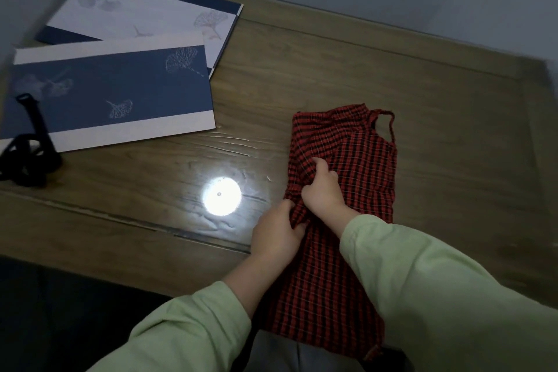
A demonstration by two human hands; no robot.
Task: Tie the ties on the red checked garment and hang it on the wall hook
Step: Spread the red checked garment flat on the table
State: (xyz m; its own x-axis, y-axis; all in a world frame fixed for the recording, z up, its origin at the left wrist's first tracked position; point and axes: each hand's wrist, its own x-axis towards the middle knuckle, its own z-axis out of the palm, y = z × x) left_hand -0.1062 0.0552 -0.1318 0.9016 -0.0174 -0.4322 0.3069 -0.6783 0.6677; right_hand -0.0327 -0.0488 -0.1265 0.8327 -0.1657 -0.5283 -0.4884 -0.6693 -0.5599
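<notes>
**Both hands gather the garment's left edge**

The red checked garment (pixel 359 157) lies lengthwise on the wooden worktop (pixel 437 84). Its strap loop (pixel 392 127) points away from the person, and its near end overhangs the front edge. The left hand (pixel 276 235) and right hand (pixel 323 193) have fingers (pixel 320 164) curled round bunched cloth at its left edge.

No legible text, label, brand, number or sign appears on any surface in view.

Fingertips of the left hand (pixel 276 235) vanish under bunched cloth of the red checked garment (pixel 356 154); the right hand (pixel 323 190) covers the folds beneath its fingers; what either pinches there cannot be told
</notes>
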